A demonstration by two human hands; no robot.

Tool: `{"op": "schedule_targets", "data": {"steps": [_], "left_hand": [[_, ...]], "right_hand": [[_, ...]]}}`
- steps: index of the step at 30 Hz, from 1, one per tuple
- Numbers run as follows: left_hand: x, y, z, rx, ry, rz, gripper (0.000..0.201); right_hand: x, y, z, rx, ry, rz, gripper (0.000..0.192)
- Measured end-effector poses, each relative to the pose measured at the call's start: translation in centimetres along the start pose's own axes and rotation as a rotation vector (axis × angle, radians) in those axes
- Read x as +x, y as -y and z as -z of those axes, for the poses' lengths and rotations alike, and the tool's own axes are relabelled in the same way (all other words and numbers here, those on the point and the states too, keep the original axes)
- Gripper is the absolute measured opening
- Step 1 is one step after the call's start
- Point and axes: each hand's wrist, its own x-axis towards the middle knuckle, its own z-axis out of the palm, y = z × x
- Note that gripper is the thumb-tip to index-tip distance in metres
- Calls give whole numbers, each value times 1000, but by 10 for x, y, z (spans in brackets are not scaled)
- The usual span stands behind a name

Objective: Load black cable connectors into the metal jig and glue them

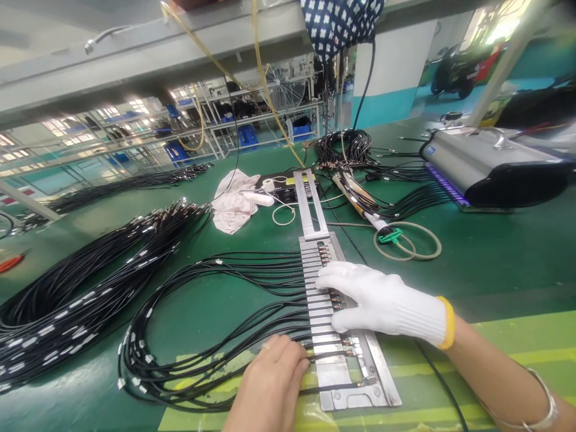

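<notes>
A slotted metal fixture (333,366) lies on the bench with a row of thin black cables (265,270) laid across it. Their small metal connectors (347,345) line up along its middle. My right hand (387,300), in a white knitted glove with a yellow cuff, rests over the fixture, with fingers and thumb apart on the connector row. Bare and curled, my left hand (272,378) is closed around black cable just left of the fixture's lower part; its fingertips are partly hidden. The cables loop away to the left, carrying small white labels (148,359).
Big bundles of black cable (81,300) cover the left side. Behind the fixture are a pinkish cloth (234,201), a black box (284,193) and a green-ended tool (390,235). A silver lamp unit (490,162) glows purple over cable ends at right. Yellow tubes (265,78) hang overhead.
</notes>
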Motion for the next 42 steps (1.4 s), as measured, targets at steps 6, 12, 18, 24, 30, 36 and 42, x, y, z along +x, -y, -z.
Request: {"op": "schedule_targets", "data": {"steps": [6, 12, 18, 24, 30, 36, 42], "left_hand": [[2, 0, 3, -131, 48, 101, 22], [4, 3, 0, -61, 135, 110, 27], [6, -2, 2, -134, 106, 111, 26], [-1, 0, -12, 100, 49, -27, 31], [-1, 4, -21, 188, -85, -192, 31], [7, -1, -18, 269, -229, -341, 29], [10, -11, -15, 408, -307, -445, 36]], "right_hand": [[-1, 1, 0, -17, -5, 6, 52], [-2, 1, 0, -3, 11, -1, 51], [-1, -2, -2, -4, 24, 19, 56], [1, -1, -6, -62, 45, 53, 70], [2, 3, -17, -120, -20, 110, 79], [1, 6, -25, -137, -28, 87, 74], [4, 21, -19, -183, 53, 33, 70]]}}
